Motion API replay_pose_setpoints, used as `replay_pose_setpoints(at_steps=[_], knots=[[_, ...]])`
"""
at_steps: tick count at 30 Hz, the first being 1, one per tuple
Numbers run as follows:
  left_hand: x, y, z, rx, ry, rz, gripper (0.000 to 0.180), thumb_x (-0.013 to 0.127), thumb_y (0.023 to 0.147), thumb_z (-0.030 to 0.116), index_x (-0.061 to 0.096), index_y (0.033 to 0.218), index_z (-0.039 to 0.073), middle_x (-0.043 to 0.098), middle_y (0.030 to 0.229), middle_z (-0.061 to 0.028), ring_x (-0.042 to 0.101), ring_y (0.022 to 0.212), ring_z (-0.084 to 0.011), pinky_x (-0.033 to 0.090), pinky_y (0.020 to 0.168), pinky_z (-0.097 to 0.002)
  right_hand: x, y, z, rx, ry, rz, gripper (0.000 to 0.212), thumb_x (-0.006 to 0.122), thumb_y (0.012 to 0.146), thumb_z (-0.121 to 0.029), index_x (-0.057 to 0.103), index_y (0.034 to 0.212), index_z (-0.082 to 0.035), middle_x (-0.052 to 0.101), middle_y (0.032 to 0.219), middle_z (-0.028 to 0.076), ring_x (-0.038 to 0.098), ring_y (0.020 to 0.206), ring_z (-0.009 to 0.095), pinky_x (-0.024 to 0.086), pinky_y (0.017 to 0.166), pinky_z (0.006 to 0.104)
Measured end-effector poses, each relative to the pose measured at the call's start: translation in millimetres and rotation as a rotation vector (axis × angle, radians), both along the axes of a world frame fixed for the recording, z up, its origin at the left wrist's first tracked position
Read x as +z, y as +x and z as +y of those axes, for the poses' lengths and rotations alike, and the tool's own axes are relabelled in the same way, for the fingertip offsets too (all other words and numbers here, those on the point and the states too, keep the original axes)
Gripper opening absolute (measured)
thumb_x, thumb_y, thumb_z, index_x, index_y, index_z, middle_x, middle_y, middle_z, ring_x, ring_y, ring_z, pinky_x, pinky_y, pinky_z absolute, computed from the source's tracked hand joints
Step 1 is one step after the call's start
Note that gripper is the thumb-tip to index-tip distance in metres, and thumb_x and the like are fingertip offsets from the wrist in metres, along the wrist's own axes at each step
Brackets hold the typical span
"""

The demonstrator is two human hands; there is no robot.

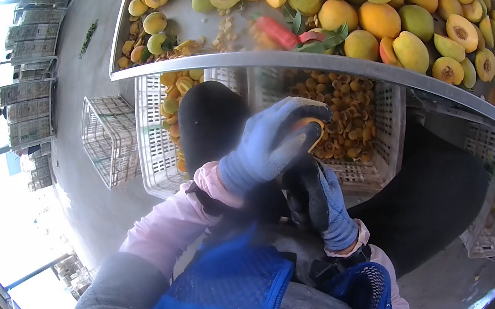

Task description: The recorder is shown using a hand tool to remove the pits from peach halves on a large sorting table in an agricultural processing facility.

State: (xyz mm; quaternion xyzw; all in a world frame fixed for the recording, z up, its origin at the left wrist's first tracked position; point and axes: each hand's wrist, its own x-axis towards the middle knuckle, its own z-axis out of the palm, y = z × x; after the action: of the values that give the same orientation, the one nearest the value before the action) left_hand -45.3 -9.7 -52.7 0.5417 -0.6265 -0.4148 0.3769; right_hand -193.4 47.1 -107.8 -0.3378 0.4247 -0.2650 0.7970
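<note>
The gloved left hand (266, 141) is closed around an orange fruit piece (317, 138) near a white crate (391, 129); the right hand (318, 199) curls close by, though whether it holds anything I cannot tell.

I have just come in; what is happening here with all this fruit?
A person's blue-gloved left hand holds a small orange-rimmed piece of fruit. The blue-and-black-gloved right hand is close beside it; whether it holds anything I cannot tell. Ahead, a grey metal table bears yellow, orange and green fruit, some whole, some cut. Beneath its near edge, a white perforated plastic crate contains many orange fruit pieces.
</note>
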Motion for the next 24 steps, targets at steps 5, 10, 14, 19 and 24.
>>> replay_pose_setpoints(at_steps=[5,10,14,19,24], knots=[[11,2,0,-0.036,0.175,-0.079,0.031,0.062,0.081,0.011,0.057,0.11,0.001,0.063,0.1,-0.0157,0.063,0.092,-0.0275,0.048,0.082,-0.0316,21,-2,-11,0.022,0.345,-0.207,0.041,0.046,0.094,-0.047,0.054,0.094,-0.007,0.046,0.057,-0.001,0.036,0.038,0.006,0.028,0.035,0.0202],[-6,10,5,-0.057,0.153,0.128,0.032,0.061,0.081,0.009,0.057,0.111,-0.001,0.063,0.1,-0.0122,0.061,0.092,-0.0183,0.046,0.083,-0.0294,44,-5,-18,-0.004,0.676,-0.415,0.042,0.047,0.093,-0.049,0.053,0.092,-0.008,0.041,0.053,-0.001,0.03,0.033,0.007,0.025,0.031,0.0207],[-11,14,8,-0.066,0.246,0.266,0.031,0.06,0.081,0.007,0.057,0.111,-0.001,0.062,0.1,-0.0089,0.058,0.091,-0.0143,0.045,0.083,-0.0278,48,-3,-21,0.065,0.716,-0.49,0.035,0.048,0.094,-0.045,0.054,0.097,-0.011,0.046,0.063,-0.004,0.034,0.037,0.004,0.025,0.032,0.0184],[-10,19,4,-0.115,0.309,0.234,0.032,0.058,0.082,0.008,0.057,0.112,0.0,0.062,0.099,-0.0083,0.058,0.091,-0.0137,0.045,0.083,-0.0273,40,-4,-20,0.072,0.776,-0.522,0.036,0.048,0.094,-0.045,0.055,0.099,-0.01,0.05,0.068,-0.002,0.032,0.033,0.006,0.024,0.028,0.0197],[0,22,-6,-0.216,0.332,0.246,0.035,0.057,0.082,0.014,0.056,0.114,0.0,0.061,0.102,-0.0088,0.057,0.094,-0.0144,0.045,0.084,-0.0283,29,-6,-18,0.054,0.908,-0.916,0.042,0.039,0.097,-0.045,0.056,0.101,-0.007,0.047,0.061,-0.002,0.033,0.034,0.004,0.024,0.027,0.018]])
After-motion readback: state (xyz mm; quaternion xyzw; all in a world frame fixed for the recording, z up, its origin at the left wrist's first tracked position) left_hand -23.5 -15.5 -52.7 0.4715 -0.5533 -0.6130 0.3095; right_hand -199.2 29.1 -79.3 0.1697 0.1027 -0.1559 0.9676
